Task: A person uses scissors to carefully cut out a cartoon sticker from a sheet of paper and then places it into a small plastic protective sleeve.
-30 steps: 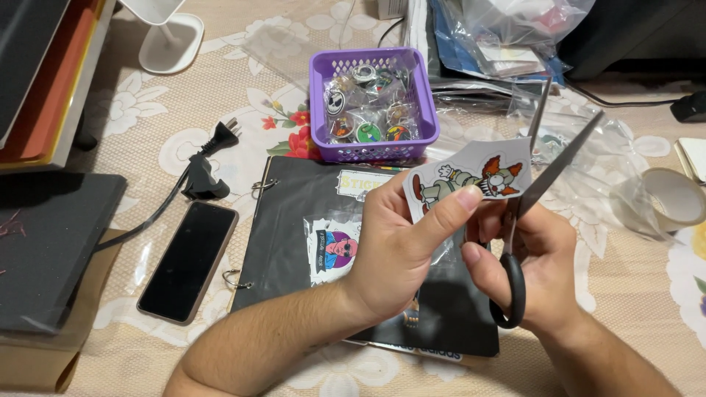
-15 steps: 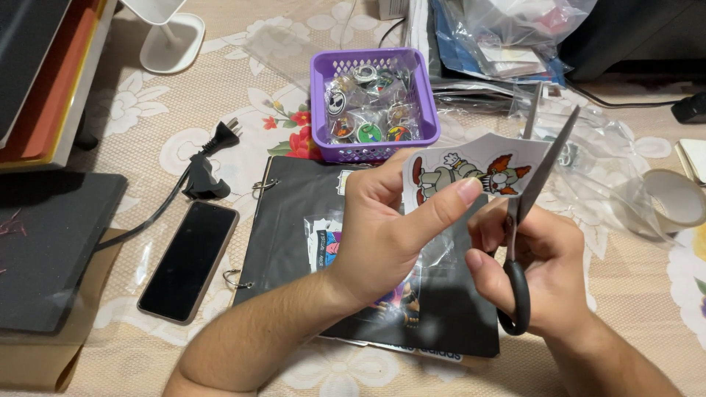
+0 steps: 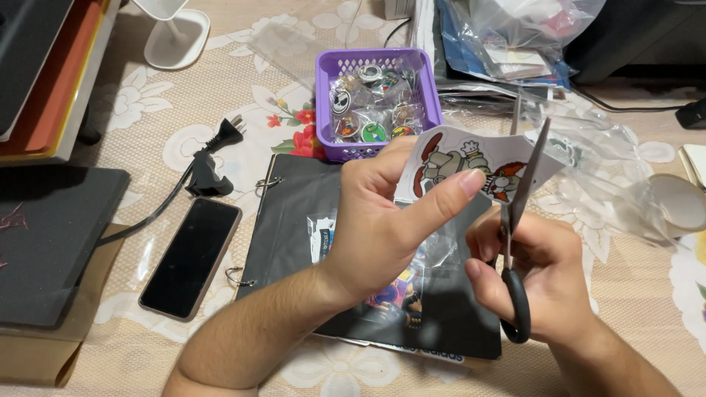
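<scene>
Scissors with black handles and long steel blades [image 3: 518,220] sit in the right hand [image 3: 540,283], its fingers closed through and around the handle loops, the blades parted and pointing up and away from the person. Between those blades stands the right edge of a white paper cut-out printed with a cartoon figure in red, grey and black [image 3: 471,162], which the left hand [image 3: 382,220] pinches shut between thumb and forefinger, lifting it above the counter [image 3: 625,309]. Directly beneath both hands lies a black ring binder page [image 3: 301,213] holding clear plastic sleeves with colourful printed pieces, partly hidden by the wrists. Just beyond the paper cut-out stands a small purple plastic basket [image 3: 323,95] filled with round badges and small packets. To the left of the binder page, a dark smartphone with a blank screen [image 3: 191,257] lies flat on the counter's cream floral lace cloth, near a black power plug and cable [image 3: 213,158]. Crumpled clear plastic bags [image 3: 603,169] spread to the right of the hands, beside a roll of clear tape [image 3: 680,202]. A white lamp base [image 3: 176,37] stands at the far left, next to stacked dark and orange boards [image 3: 44,81].
</scene>
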